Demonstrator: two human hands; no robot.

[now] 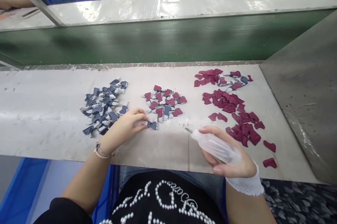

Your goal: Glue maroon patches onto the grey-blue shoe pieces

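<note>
Probably for control, the left hand (pixel 129 123) pinches a navy piece (pixel 152 125); the right hand (pixel 234 155) wraps fingers round a bottle (pixel 217 146).

Gap: ctr pile (pixel 170 101) to R piles (pixel 223 100)

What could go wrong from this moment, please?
The bottle in the right hand points its nozzle over the bench, so any liquid inside might drip there. The left hand holds a dark blue piece close to the middle pile, so it could nudge those pieces.
</note>
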